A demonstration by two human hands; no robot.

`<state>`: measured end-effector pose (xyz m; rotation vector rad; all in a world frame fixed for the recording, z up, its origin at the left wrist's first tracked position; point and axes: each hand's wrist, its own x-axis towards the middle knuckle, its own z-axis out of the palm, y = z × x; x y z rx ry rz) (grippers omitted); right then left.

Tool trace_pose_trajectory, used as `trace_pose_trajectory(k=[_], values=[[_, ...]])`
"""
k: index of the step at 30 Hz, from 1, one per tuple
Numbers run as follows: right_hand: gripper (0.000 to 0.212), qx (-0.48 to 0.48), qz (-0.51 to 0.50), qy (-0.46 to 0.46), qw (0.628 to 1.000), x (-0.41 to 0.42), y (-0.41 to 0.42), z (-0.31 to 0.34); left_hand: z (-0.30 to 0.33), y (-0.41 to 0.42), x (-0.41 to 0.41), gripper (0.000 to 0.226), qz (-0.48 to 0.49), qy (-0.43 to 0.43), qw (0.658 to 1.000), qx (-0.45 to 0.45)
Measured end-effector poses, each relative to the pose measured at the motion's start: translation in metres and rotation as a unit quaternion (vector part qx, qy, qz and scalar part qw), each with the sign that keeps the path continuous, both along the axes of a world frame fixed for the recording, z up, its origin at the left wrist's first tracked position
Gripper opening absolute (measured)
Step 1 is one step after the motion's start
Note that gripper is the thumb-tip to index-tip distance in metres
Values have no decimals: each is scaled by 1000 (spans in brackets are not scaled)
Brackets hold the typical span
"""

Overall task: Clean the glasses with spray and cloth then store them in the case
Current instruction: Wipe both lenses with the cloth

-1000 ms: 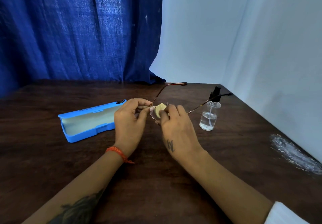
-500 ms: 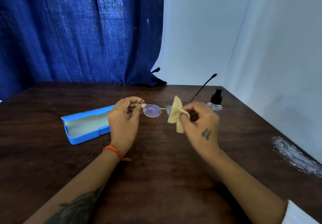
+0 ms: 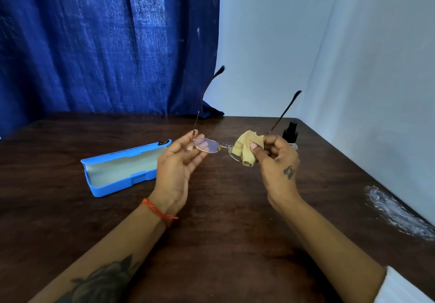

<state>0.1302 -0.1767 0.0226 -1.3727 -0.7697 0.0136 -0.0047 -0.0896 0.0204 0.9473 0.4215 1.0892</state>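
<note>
Thin gold-rimmed glasses (image 3: 207, 145) hang in the air above the dark wooden table (image 3: 223, 220), arms unfolded and pointing up and away. My left hand (image 3: 179, 161) pinches the left lens rim at its hinge. My right hand (image 3: 275, 159) presses a small yellow cloth (image 3: 247, 147) around the right lens, which the cloth mostly hides. The blue glasses case (image 3: 122, 168) lies open on the table to the left. The clear spray bottle (image 3: 290, 135) with a black top stands behind my right hand, partly hidden.
A blue curtain (image 3: 106, 43) hangs behind the table and a white backdrop (image 3: 329, 55) covers the right side. A white smudge (image 3: 395, 211) marks the table near its right edge.
The glasses have been turned from tilted sideways to level and lifted. My right hand moved with the cloth from the left lens to the right lens. The arms now point upward.
</note>
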Motion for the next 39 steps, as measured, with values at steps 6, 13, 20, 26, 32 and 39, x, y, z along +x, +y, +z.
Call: trace_pose_trajectory(k=[6,13,20,26,32,39], values=[[28,1,17,-12,1000,-11,1,-2,-15,-12,11,38,-113,30,992,44],[25,-7,4,-2,1000,-11,0,-2,-17,-5,11,21,-89,16,995,30],[21,-34,-4,-106,994,-13,-4,1,-18,-6,12,11,-14,47,999,8],[16,53,-127,-312,940,-13,-13,11,-18,-4,11,14,32,60,997,29],[20,62,-130,-363,920,-18,-11,8,-17,-6,13,20,48,56,997,38],[22,-123,17,-395,910,-32,-3,-9,-17,-10,15,8,54,55,996,38]])
